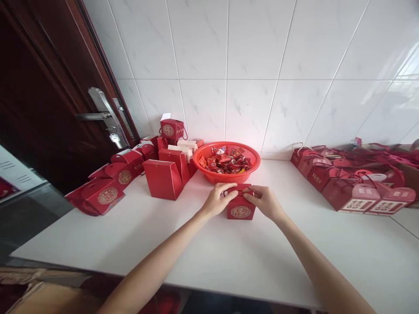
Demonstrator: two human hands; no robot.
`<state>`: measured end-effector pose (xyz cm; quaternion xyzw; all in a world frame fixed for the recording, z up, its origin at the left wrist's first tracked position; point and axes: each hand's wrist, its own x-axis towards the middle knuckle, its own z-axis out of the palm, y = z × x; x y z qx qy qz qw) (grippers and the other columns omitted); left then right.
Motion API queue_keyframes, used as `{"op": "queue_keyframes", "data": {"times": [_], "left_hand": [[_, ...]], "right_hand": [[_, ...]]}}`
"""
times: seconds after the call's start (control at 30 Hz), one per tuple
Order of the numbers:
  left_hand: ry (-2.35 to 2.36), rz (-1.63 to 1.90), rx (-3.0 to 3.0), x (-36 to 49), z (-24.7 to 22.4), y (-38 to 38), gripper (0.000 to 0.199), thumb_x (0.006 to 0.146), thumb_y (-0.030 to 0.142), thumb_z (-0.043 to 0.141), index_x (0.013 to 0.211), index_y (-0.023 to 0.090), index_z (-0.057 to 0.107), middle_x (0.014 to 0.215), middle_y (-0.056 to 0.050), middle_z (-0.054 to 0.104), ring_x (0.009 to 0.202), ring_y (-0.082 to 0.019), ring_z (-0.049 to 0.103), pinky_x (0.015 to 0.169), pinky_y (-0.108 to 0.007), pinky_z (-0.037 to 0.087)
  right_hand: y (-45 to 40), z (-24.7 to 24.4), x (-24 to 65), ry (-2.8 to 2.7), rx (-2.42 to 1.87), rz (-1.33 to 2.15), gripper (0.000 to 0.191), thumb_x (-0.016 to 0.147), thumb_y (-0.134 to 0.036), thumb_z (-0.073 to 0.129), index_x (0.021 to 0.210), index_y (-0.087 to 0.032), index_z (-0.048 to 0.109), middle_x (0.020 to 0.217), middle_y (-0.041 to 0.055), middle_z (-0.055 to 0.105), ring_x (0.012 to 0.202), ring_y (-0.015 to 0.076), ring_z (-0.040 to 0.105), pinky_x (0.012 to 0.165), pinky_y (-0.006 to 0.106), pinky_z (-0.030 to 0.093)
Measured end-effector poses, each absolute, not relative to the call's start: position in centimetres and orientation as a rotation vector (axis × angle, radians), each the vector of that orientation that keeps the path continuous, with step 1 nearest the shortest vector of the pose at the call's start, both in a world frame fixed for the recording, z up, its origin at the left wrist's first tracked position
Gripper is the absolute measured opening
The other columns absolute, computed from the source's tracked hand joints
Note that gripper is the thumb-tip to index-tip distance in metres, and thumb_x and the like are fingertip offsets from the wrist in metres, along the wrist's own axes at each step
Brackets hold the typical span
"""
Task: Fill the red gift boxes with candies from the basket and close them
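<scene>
The small red box, boxy with a round gold patch, sits on the smooth white counter, in front of the red plastic bowl with tiny holes. The left hand and right hand pinch its top edge, fingers nearly closed.

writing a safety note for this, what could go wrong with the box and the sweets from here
The small box may crumple or tip if the left hand and right hand press too hard on its top. The basket of sweets sits just behind it, so a backward push could bump it and perhaps spill some.
</scene>
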<state>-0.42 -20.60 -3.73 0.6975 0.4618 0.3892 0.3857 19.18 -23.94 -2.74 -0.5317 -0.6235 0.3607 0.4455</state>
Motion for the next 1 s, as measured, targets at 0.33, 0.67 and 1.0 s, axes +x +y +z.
{"op": "queue_keyframes", "data": {"times": [0.33, 0.67, 1.0], "left_hand": [[1.26, 0.933, 1.553, -1.7, -2.7, -20.1, 0.044, 0.084, 0.044, 0.07, 0.119, 0.018, 0.067, 0.098, -0.006, 0.07, 0.091, -0.019, 0.065, 0.079, -0.029, 0.053], [0.84, 0.913, 1.291, -3.4, 3.5, -19.4, 0.025, 0.067, 0.024, 0.08, 0.089, 0.014, 0.074, 0.079, -0.002, 0.069, 0.069, -0.01, 0.059, 0.08, -0.03, 0.05], [0.718, 0.904, 1.383, -1.3, 6.2, -20.9, 0.029, 0.077, 0.01, 0.071, 0.106, 0.016, 0.072, 0.099, -0.006, 0.075, 0.091, -0.019, 0.072, 0.101, -0.043, 0.054]], "right_hand": [[-23.8, -3.0, 19.4, -1.56, -1.311, 0.924, 0.035, 0.073, -0.05, 0.069, 0.088, -0.019, 0.075, 0.08, 0.0057, 0.074, 0.07, 0.0216, 0.062, 0.061, 0.032, 0.05], [-23.0, 0.3, 19.4, -1.777, -1.405, 0.667, 0.015, 0.069, -0.033, 0.065, 0.059, -0.022, 0.061, 0.049, -0.0047, 0.043, 0.05, 0.0119, 0.036, 0.049, 0.026, 0.027], [-23.2, 7.3, 18.2, -1.749, -1.244, 0.915, 0.032, 0.074, -0.043, 0.071, 0.056, -0.019, 0.06, 0.055, 0.0014, 0.061, 0.055, 0.0147, 0.055, 0.054, 0.028, 0.043]]}}
